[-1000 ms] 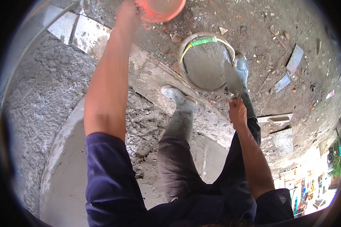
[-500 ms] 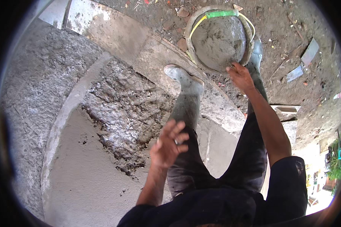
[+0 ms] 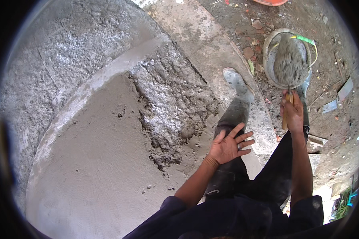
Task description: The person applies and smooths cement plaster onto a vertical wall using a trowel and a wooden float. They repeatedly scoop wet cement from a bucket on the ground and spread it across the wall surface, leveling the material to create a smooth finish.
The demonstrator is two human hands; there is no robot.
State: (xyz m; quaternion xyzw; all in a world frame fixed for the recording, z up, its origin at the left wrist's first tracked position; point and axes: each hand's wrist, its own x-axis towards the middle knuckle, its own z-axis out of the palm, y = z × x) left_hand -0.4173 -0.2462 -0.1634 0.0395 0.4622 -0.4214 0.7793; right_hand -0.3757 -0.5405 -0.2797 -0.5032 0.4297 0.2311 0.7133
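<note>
My right hand point(image 3: 293, 113) is closed around the wooden handle of a trowel point(image 3: 284, 121). A heap of wet grey mortar point(image 3: 289, 63) covers the trowel's blade, which is above a round bucket point(image 3: 267, 59) at the upper right. The bucket has a wire handle with a green grip point(image 3: 305, 39). My left hand point(image 3: 229, 146) is palm up over my left leg, fingers spread, holding nothing; a ring is on one finger. To its left lies smooth grey mortar point(image 3: 95, 155), bordering a rough, broken patch point(image 3: 171, 107).
A pale curved strip point(image 3: 87, 95) divides the smooth mortar from a rough grey surface point(image 3: 68, 51). My left boot point(image 3: 239, 83) stands on a concrete ledge point(image 3: 199, 44). Stones and flat scraps point(image 3: 346, 89) litter the dirt at right. An orange rim point(image 3: 271, 2) shows at the top.
The loaded trowel now shows in my right hand, above the bucket. My left hand has turned palm up with fingers spread. The view has shifted left, moving the bucket and my legs rightward.
</note>
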